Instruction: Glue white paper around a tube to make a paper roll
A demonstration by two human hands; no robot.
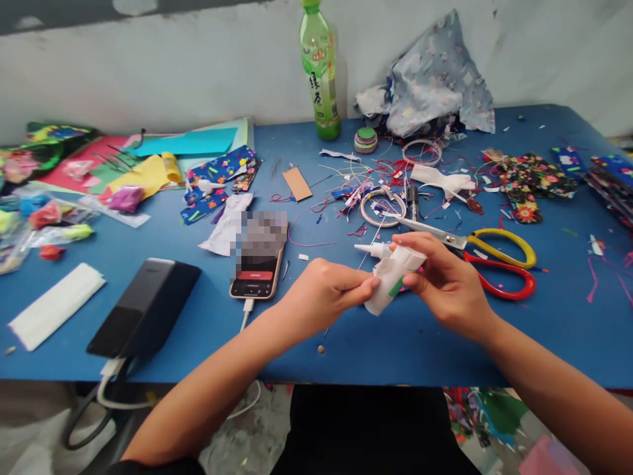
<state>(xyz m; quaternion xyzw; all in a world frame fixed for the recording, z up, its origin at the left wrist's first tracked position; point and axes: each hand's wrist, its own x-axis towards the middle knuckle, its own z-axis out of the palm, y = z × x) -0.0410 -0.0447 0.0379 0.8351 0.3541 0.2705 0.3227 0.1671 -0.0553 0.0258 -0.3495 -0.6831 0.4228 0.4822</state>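
Left grip (324, 290) and right grip (452, 287) are both clamped on the tube (386, 291), white with a green patch, tilted above the middle of the table (395, 359) toward its near side. Left grip pinches its left side with thumb and forefinger, beside a ragged edge; right grip takes the far right end, fingers over the top and thumb below. It should be light, by its look, with a thin wall that would dent under a hard squeeze; whether that is paper or plastic I cannot tell. The ragged edge is probably the weakest part and liable to tear, so the smooth body seems the better place to hold, with light pressure, since a bare round surface could twist. Just beyond pokes a white nozzle (376, 250), pointing left; whether it joins the tube is hidden. Its slim tip would likely bend, so its thicker base looks the safer hold. Farther off, the phone (254, 282) lies to the left and the scissors (462, 243) to the right, with a marker (412, 203) and a hoop (364, 212) beyond, and the bottle (320, 92) upright at the far side.
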